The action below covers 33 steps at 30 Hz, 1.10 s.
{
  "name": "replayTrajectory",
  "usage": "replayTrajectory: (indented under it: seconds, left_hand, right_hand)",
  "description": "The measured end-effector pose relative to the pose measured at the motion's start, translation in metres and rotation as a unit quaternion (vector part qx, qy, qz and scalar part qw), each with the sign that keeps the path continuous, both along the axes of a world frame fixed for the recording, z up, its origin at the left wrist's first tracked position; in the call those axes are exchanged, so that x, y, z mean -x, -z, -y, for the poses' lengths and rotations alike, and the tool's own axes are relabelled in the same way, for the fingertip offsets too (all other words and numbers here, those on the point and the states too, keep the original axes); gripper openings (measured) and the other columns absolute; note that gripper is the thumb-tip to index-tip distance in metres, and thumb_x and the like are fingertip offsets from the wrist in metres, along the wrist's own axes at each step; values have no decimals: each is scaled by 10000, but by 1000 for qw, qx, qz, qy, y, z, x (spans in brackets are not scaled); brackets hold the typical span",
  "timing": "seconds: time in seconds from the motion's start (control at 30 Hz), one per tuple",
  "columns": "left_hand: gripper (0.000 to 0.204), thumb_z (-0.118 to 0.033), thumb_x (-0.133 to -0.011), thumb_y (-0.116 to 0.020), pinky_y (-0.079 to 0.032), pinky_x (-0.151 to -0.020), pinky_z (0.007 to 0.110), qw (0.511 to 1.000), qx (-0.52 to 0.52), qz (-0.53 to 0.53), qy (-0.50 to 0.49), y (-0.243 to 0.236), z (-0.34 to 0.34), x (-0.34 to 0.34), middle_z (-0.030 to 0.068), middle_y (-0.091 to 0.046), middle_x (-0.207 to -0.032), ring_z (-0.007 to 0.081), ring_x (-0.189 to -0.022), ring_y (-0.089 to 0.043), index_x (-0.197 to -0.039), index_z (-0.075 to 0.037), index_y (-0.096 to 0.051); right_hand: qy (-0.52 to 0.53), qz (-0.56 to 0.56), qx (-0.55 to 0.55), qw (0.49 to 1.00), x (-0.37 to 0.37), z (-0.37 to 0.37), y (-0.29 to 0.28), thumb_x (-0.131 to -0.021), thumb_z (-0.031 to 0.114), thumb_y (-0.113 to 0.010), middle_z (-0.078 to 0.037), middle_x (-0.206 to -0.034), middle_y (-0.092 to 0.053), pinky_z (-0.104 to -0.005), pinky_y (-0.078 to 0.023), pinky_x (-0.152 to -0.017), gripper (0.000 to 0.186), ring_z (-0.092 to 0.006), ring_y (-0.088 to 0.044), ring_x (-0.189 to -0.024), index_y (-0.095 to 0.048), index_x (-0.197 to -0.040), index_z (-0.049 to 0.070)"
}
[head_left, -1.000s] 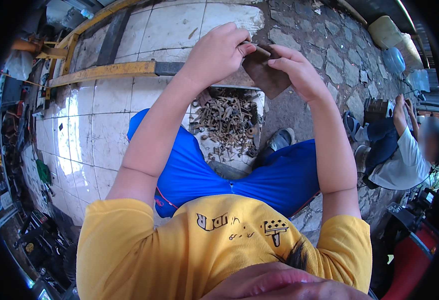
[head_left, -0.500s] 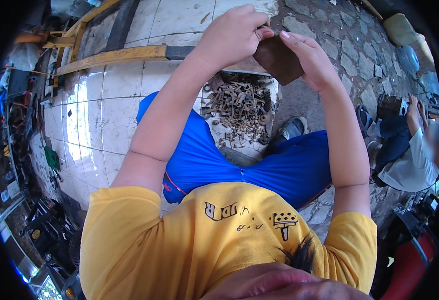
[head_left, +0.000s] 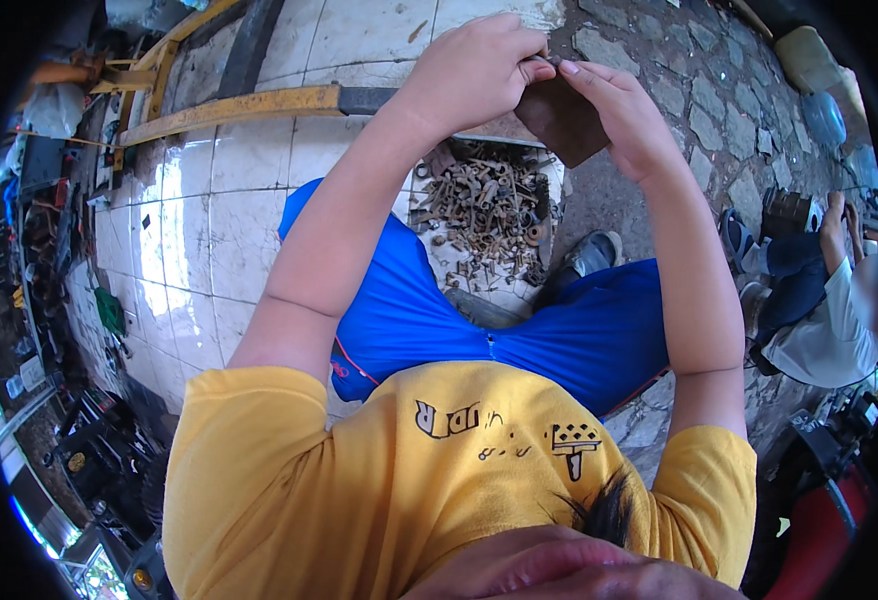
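Both arms are stretched out in front of me, bent at the elbows. My left hand (head_left: 479, 75) pinches the upper left edge of a flat, dark brown sheet (head_left: 565, 122), perhaps sandpaper, though its kind is unclear. Thumb and fingers of my right hand (head_left: 627, 120) close on its upper right edge. The thumbs nearly meet at the top, and the sheet hangs between my hands. Whether something small sits between the fingertips is hidden. Below the sheet, a pile of rusty bolts, nuts and washers (head_left: 484, 205) lies on the floor between my legs.
A yellow and black frame (head_left: 234, 115) crosses the white tiled floor (head_left: 249, 180) at left. Stone paving (head_left: 724, 125) lies at far right. A seated person in a light shirt (head_left: 827, 335) is at right. Blue plastic jug (head_left: 824, 120) stands beyond. A green object (head_left: 109, 312) lies at left.
The view has shifted slightly, so the scene sits a little to the right. Both hands keep the same grip on the brown sheet, which has barely moved.
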<state>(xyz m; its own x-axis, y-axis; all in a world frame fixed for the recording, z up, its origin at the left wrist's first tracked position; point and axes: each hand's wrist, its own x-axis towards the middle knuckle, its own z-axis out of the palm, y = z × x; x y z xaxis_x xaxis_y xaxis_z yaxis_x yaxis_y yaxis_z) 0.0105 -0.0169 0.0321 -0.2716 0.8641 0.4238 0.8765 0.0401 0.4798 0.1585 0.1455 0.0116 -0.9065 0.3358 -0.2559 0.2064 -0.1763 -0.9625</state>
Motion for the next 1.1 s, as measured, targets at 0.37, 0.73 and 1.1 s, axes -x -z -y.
replayTrajectory:
  seconds: [0.37, 0.73, 1.1]
  left_hand:
    - [172, -180, -907, -724, -534, -841, 501, 1000, 21, -4, -10, 3, 0, 0, 203, -653, -972, 427, -982, -651, -936, -26, -653]
    - [167, -178, -912, -714, -540, -843, 506, 999, 33, -9, -9, -3, 2, -1, 202, -658, -1000, 425, -994, -655, -932, -23, -656]
    - [173, -206, -938, -694, -538, -859, 511, 1000, 21, -8, -20, 5, -1, -2, 207, -670, -964, 425, -987, -658, -952, -35, -676]
  right_hand:
    - [2, -2, 30, 1000, -4, -11, 0, -1073, 274, -628, -90, -1144, -772, -286, -519, -953, 380, -137, -696, -1066, -732, -1262, -39]
    - [34, -9, -34, 999, 2, 7, 7, -1059, 264, -643, -79, -1069, -776, -289, -535, -850, 351, -130, -700, -935, -759, -1205, -33]
    - [10, -2, 12, 1000, -2, -12, -2, -1063, 282, -632, -83, -1086, -781, -295, -523, -889, 363, -128, -697, -966, -757, -1210, -25]
